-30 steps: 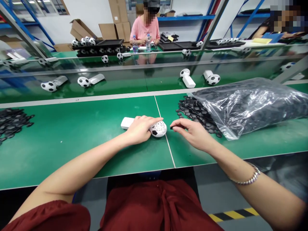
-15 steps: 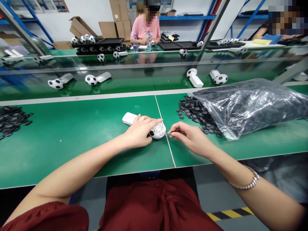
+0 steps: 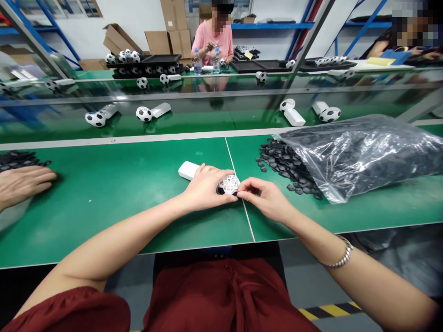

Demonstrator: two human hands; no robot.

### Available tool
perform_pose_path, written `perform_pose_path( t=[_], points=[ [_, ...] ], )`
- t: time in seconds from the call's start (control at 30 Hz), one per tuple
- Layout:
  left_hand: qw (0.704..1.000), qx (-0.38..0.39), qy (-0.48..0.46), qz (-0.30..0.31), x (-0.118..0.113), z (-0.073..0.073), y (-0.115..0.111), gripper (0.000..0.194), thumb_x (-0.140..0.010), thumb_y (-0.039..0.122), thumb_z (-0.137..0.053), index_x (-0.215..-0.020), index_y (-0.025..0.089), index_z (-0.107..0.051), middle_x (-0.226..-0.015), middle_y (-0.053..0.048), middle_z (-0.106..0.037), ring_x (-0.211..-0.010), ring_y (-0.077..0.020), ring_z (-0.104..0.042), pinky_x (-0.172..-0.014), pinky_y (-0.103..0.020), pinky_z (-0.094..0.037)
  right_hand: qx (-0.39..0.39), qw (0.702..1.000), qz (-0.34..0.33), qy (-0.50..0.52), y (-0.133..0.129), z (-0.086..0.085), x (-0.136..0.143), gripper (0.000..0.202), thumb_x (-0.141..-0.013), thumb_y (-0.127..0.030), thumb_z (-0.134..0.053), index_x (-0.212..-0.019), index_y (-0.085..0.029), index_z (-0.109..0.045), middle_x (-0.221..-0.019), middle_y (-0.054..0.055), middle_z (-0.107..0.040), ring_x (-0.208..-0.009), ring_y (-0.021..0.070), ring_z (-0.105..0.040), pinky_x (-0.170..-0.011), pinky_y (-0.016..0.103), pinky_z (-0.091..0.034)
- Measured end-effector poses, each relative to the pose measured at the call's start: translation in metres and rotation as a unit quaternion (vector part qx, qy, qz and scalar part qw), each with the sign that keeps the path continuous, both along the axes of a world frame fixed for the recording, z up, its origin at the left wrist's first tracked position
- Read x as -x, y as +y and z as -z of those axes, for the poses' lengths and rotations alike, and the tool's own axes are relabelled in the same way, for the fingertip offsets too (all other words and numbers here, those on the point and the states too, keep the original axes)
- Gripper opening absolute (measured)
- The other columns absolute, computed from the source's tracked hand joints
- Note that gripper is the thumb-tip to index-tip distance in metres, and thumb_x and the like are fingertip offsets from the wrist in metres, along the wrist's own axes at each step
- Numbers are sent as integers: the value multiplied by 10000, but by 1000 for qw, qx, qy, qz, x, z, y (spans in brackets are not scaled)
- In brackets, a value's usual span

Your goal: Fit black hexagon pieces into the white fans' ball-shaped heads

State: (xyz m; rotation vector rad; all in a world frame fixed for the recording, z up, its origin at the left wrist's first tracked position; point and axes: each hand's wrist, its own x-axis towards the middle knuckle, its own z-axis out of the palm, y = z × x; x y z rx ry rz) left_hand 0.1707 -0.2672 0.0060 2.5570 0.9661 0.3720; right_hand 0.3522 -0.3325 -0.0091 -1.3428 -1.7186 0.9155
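A white plastic part with a soccer-ball head (image 3: 229,184) and a flat white handle (image 3: 188,170) lies on the green table. Open lattice shows over much of the ball, with black patches low on its side. My left hand (image 3: 206,187) is wrapped over the neck and grips the ball between thumb and fingers. At the ball's right side, my right hand (image 3: 263,197) pinches with thumb and index finger against the shell; a small dark piece seems to be between the fingertips, mostly hidden. To the right lies a pile of black patches (image 3: 287,161).
A clear plastic bag (image 3: 367,152) full of black patches lies at the right. Another person's hand (image 3: 26,184) is by a second pile (image 3: 19,159) at the left. Beyond, a belt (image 3: 194,122) bears several soccer-ball parts. A person in pink (image 3: 214,41) sits across.
My right hand has moved left to touch the ball, which has turned slightly. Another person's hand has come in at the left. The parts on the near belt have shifted right.
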Motion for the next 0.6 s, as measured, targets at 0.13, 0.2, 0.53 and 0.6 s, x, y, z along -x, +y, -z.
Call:
perform_pose_path(
  t=[0.13, 0.2, 0.53, 0.6],
  points=[
    [1000, 4, -8, -10, -1, 1, -2, 588, -705, 507, -614, -1209, 233, -484, -1164, -47, -582, -1116, -263, -450, -1033, -528, -188, 20, 999, 7, 41, 2, 4, 0, 138, -771, -309, -586, -757, -172, -573, -720, -4, -563, -659, 122, -488, -617, 250, -399],
    [1000, 4, -12, -11, -1, 1, -2, 568, -711, 492, -610, -1202, 234, -489, -1158, -39, -586, -1108, -259, -454, -1038, -527, -179, 28, 998, 10, 53, 4, 5, -1, 149, -754, -315, -601, -751, -170, -567, -702, -10, -548, -624, 111, -469, -588, 241, -389],
    [999, 0, -49, -7, -4, 2, -1, 492, -671, 391, -655, -1114, 201, -558, -1035, -38, -625, -957, -232, -496, -902, -388, -377, 59, 997, 5, 43, 14, 7, -3, 238, -699, -366, -633, -701, -170, -500, -631, -29, -511, -549, 91, -438, -517, 222, -373],
    [999, 3, -44, 6, -3, 2, -1, 507, -669, 405, -657, -1118, 198, -549, -1040, -42, -620, -958, -236, -496, -918, -407, -366, 37, 999, 28, 0, 22, 8, -17, 243, -715, -391, -617, -709, -167, -521, -644, -16, -537, -565, 101, -467, -533, 228, -395]
  ],
)
